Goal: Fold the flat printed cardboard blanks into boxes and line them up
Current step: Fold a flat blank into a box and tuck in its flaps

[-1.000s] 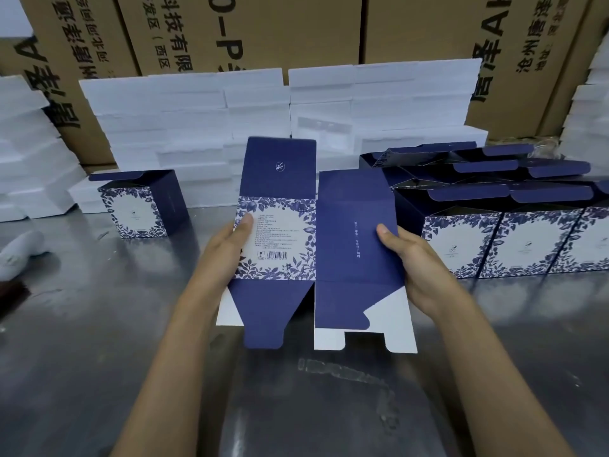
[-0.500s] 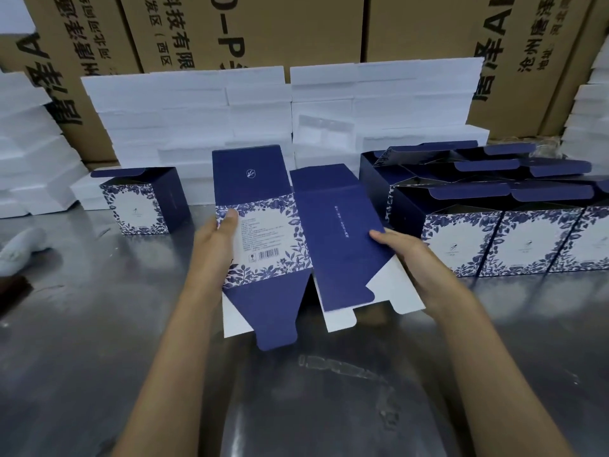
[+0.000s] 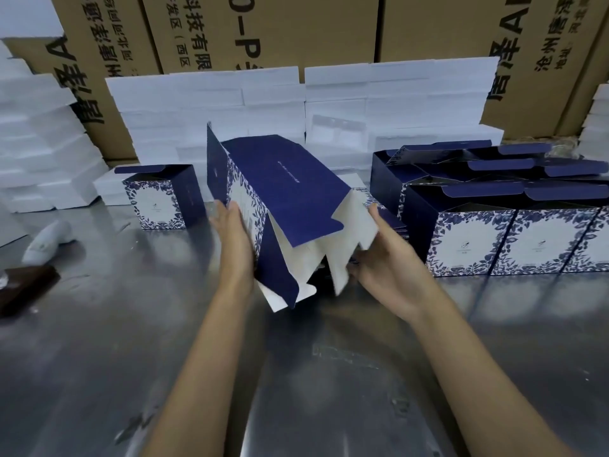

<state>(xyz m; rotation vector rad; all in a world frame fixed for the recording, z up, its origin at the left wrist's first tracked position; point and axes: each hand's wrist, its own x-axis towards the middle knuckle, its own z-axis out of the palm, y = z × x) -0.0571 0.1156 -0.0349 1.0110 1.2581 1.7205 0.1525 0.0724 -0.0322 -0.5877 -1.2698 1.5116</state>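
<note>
Half-opened navy blank (image 3: 283,206) is hanging over the steel table (image 3: 99,341). Left hand (image 3: 235,245) is pressing flat against its floral panel; right hand (image 3: 385,265) is gripping the white flaps. Finished-box rows (image 3: 514,239) are standing right of it, one box (image 3: 161,196) left, foam stacks (image 3: 211,107) and cartons (image 3: 296,28) behind.

Spreading across the lower half: a brushed metal surface (image 3: 99,374), catching soft overhead light in pale glare patches. Rising behind it from 10 to 2 o'clock: tall brown cartons (image 3: 306,31) printed with black characters. Leaning against them at 12 o'clock: stacked white foam slabs (image 3: 204,103); more foam piling up at 9 o'clock (image 3: 36,143) and at 3 o'clock (image 3: 598,127).
</note>
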